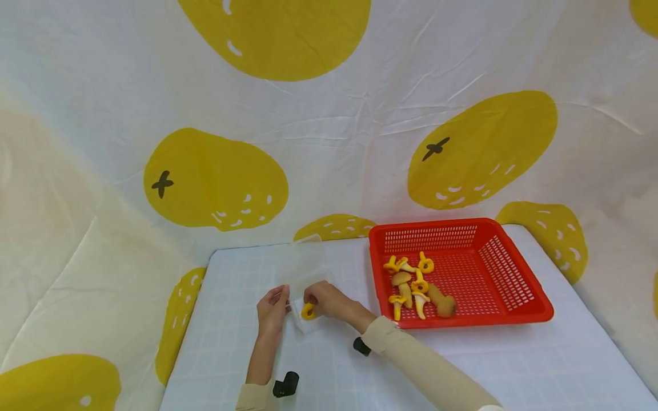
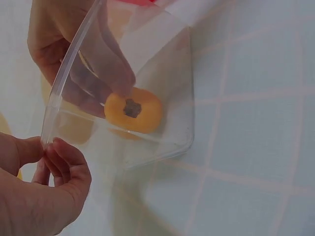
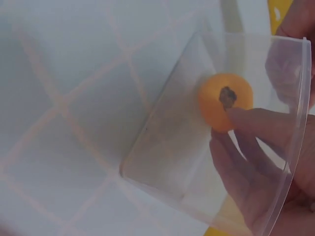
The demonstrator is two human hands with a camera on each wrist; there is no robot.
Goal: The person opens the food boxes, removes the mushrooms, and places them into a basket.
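A clear plastic container (image 2: 170, 118) stands on the table between the two hands. My left hand (image 1: 274, 311) pinches the container's rim between thumb and fingers, as the left wrist view shows. Reaching in over the rim, my right hand (image 1: 329, 299) holds a yellow chanterelle mushroom (image 3: 211, 105) inside the container. Its round cap has a dark hollow in the middle and faces the container's bottom end. In the head view the same mushroom shows as a small yellow ring beside the right fingertips. The hand and sleeve hide part of the container there.
A red plastic basket (image 1: 519, 271) stands at the back right. In its left half lie several yellow chanterelles (image 1: 420, 284) and brown mushrooms (image 1: 443, 302). Behind the hands is a faint clear plastic piece (image 1: 308, 238). A patterned cloth (image 1: 329, 171) hangs behind the white table (image 1: 221, 337).
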